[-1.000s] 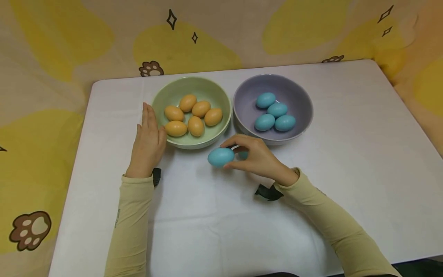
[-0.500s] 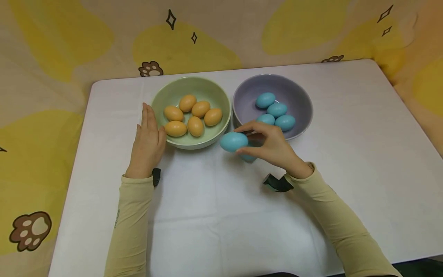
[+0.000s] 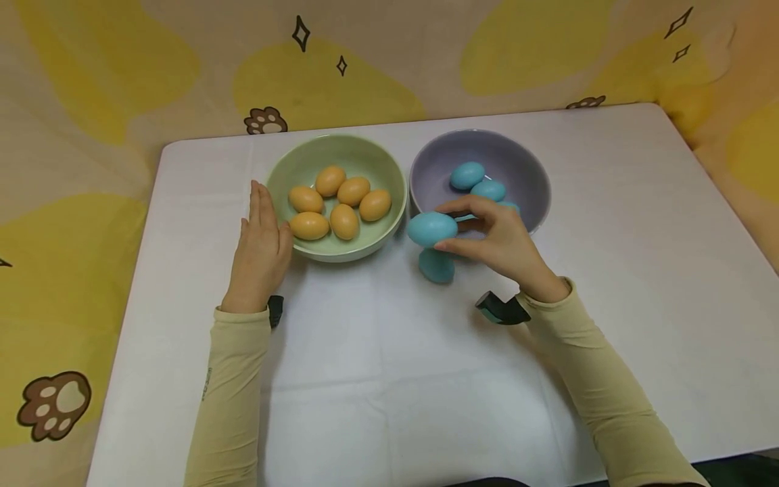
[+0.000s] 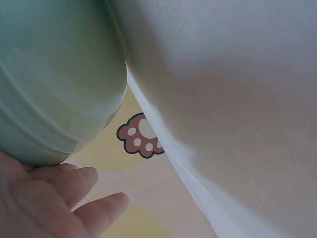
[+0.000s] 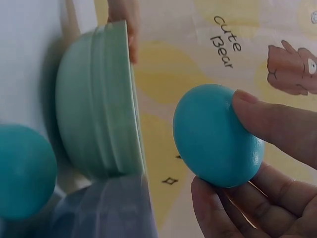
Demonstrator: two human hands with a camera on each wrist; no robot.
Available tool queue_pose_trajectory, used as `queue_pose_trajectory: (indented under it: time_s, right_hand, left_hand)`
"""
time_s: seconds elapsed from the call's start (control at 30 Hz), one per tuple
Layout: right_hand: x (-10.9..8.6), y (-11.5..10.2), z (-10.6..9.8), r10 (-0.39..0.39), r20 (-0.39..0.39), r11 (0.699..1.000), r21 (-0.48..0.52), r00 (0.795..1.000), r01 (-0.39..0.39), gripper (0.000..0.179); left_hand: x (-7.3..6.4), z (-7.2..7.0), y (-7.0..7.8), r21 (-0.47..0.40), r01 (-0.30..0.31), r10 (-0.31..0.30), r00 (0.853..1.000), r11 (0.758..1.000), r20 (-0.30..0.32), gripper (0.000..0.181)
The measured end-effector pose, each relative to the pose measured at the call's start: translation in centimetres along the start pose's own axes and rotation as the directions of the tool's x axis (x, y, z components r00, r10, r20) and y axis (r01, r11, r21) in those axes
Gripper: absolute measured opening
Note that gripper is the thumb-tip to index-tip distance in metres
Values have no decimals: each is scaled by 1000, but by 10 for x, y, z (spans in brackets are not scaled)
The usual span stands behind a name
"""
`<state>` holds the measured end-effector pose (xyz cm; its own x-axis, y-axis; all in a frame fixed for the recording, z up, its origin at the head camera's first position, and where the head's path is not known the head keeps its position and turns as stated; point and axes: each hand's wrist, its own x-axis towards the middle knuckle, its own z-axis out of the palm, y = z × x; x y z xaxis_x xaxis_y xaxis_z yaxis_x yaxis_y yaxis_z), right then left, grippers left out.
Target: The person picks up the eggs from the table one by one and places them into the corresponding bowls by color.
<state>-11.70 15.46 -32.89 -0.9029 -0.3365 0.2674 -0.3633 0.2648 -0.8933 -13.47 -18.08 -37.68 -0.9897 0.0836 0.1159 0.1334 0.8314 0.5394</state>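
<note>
My right hand (image 3: 499, 237) pinches a blue egg (image 3: 432, 229) between thumb and fingers, raised at the near rim of the purple bowl (image 3: 535, 182). In the right wrist view the held egg (image 5: 215, 134) shows up close. Below it, a second blue egg (image 3: 437, 266) lies on the white cloth. Several blue eggs sit in the purple bowl, some partly hidden by the hand. With straight fingers, my left hand (image 3: 260, 250) rests against the left side of the green bowl (image 3: 374, 152), which holds several yellow eggs (image 3: 344, 222). Left-hand fingers (image 4: 101, 210) show beside that bowl's wall.
The two bowls stand side by side toward the back of the white-covered table (image 3: 365, 379). A dark strap (image 3: 502, 309) hangs at the right wrist. Behind the table is a yellow patterned cloth (image 3: 377, 61).
My right hand has lifted the blue egg and carried it right and away from me, up to the purple bowl's rim. The other egg on the cloth is uncovered. The left hand stays put.
</note>
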Motion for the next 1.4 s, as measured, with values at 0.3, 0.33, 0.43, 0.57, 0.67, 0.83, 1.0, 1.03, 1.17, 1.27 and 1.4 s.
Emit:
queue_pose_trajectory:
  time_s: [0.3, 0.33, 0.43, 0.57, 0.67, 0.83, 1.0, 1.03, 1.17, 1.27, 1.4]
  right_hand:
    - [7, 14, -16, 153, -75, 985, -63, 985, -158, 41]
    - [7, 15, -17, 171, -83, 982, -70, 982, -177, 41]
    - [8, 18, -19, 207, -101, 973, -86, 973, -216, 41]
    - [9, 20, -22, 235, -97, 963, -114, 967, -246, 40]
    - [10, 20, -23, 270, -83, 951, -132, 959, -279, 40]
    - [9, 19, -24, 306, -72, 939, -140, 949, -314, 41]
    - [9, 23, -24, 310, -57, 936, -155, 949, -315, 42]
    - [9, 24, -25, 309, -52, 936, -162, 950, -314, 43]
    - [9, 24, -25, 311, -40, 932, -184, 950, -313, 43]
    - [9, 25, -26, 310, -30, 929, -201, 950, -310, 42]
    - [9, 26, -27, 307, -11, 929, -214, 952, -302, 40]
  left_hand:
    - [0, 0, 0, -5, -5, 5, 1000, 1000, -2, 61]
    - [0, 0, 0, -6, -4, 4, 1000, 1000, -2, 61]
    - [0, 0, 0, -7, -3, 3, 1000, 1000, -1, 61]
    - [0, 0, 1, -5, -3, 3, 1000, 1000, -1, 61]
    - [0, -1, 1, -1, -3, 3, 1000, 1000, 1, 61]
    - [0, -1, 2, 0, -2, 2, 1000, 1000, 2, 61]
    - [0, -1, 2, -1, -4, 4, 1000, 1000, -1, 60]
    - [0, -1, 2, 0, -5, 5, 1000, 1000, 0, 60]
    - [0, -1, 1, 1, -7, 7, 1000, 1000, 1, 60]
    - [0, -1, 1, -1, -7, 7, 1000, 1000, 1, 60]
    - [0, -1, 1, -2, -6, 6, 1000, 1000, 2, 60]
